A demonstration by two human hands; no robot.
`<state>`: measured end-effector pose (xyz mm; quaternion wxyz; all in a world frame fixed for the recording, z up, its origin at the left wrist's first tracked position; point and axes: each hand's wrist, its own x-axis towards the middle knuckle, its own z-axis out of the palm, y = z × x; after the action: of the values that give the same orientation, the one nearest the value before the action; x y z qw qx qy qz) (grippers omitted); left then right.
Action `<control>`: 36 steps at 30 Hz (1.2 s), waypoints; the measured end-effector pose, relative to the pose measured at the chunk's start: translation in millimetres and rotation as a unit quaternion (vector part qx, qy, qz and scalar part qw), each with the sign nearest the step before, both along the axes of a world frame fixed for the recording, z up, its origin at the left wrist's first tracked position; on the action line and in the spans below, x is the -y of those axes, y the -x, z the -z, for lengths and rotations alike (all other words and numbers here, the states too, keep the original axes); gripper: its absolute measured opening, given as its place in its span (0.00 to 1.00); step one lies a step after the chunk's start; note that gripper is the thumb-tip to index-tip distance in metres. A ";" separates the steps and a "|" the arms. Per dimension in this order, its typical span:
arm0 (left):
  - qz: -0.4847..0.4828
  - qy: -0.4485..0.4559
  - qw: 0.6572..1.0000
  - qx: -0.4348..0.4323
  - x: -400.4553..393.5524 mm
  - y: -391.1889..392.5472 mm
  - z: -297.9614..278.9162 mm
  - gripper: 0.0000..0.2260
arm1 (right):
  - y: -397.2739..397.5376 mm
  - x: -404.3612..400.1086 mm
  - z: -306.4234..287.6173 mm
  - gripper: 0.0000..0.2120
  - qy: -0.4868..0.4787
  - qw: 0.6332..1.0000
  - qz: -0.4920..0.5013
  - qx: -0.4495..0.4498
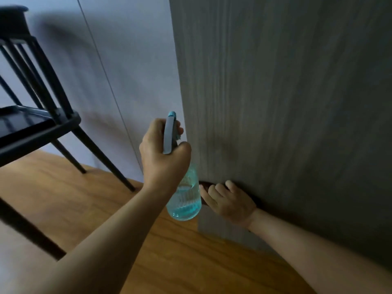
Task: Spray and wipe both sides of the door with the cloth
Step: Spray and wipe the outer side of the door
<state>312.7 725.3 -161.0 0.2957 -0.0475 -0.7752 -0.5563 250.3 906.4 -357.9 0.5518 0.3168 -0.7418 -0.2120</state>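
I see the left hand point(163, 158) with fingers wrapped on the spray bottle point(184, 200), nozzle up by the door point(275, 102) edge. Right hand point(230, 201) low on the door face, fingers curled onto a dark cloth point(206, 184), mostly hidden. Black chair point(40, 115) stands left on the wood floor point(84, 209).

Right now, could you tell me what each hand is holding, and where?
Left hand grips the spray bottle at its trigger head. Right hand presses a dark cloth against the door.
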 end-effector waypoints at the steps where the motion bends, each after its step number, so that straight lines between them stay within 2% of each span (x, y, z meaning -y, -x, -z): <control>1: 0.001 -0.001 1.000 0.003 -4.3 -0.9 2.7 0.13 | -0.6 -0.2 1.5 0.14 0.015 1.000 -0.003 0.002; 5: 0.005 -0.007 1.000 -0.006 -27.9 -7.0 4.1 0.14 | -11.5 -20.4 4.1 0.12 0.098 0.995 0.003 0.001; 10: 0.031 -0.028 0.999 -0.020 -76.9 -24.2 0.6 0.15 | -48.0 -86.7 10.7 0.22 0.211 0.976 0.055 0.020; 13: 0.058 -0.034 0.998 -0.017 -109.9 -33.9 -0.3 0.16 | -69.8 -131.1 3.9 0.18 0.283 0.955 0.093 -0.011; 15: 0.078 -0.035 0.996 -0.016 -130.6 -39.0 -0.1 0.16 | -81.3 -158.9 -1.6 0.20 0.315 0.942 0.108 -0.032; 20: 0.134 -0.040 0.990 -0.026 -187.9 -51.9 1.6 0.16 | -102.6 -209.8 -9.8 0.30 0.344 0.925 0.151 -0.049; 29: 0.209 -0.027 0.977 -0.044 -289.7 -88.0 9.8 0.14 | -140.0 -293.1 -44.8 0.25 0.409 0.893 0.162 -0.099; 32: 0.228 -0.018 0.972 -0.046 -313.0 -99.2 12.7 0.15 | -154.0 -325.6 -51.1 0.25 0.434 0.877 0.175 -0.109; 36: 0.258 -0.002 0.965 -0.058 -328.8 -110.4 16.7 0.17 | -168.2 -361.2 -56.9 0.27 0.427 0.875 0.188 -0.128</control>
<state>423.1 1054.1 -177.7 0.1871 -0.2771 -0.7170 -0.6117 418.5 1267.7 -301.0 0.6730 -0.1251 -0.7288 -0.0134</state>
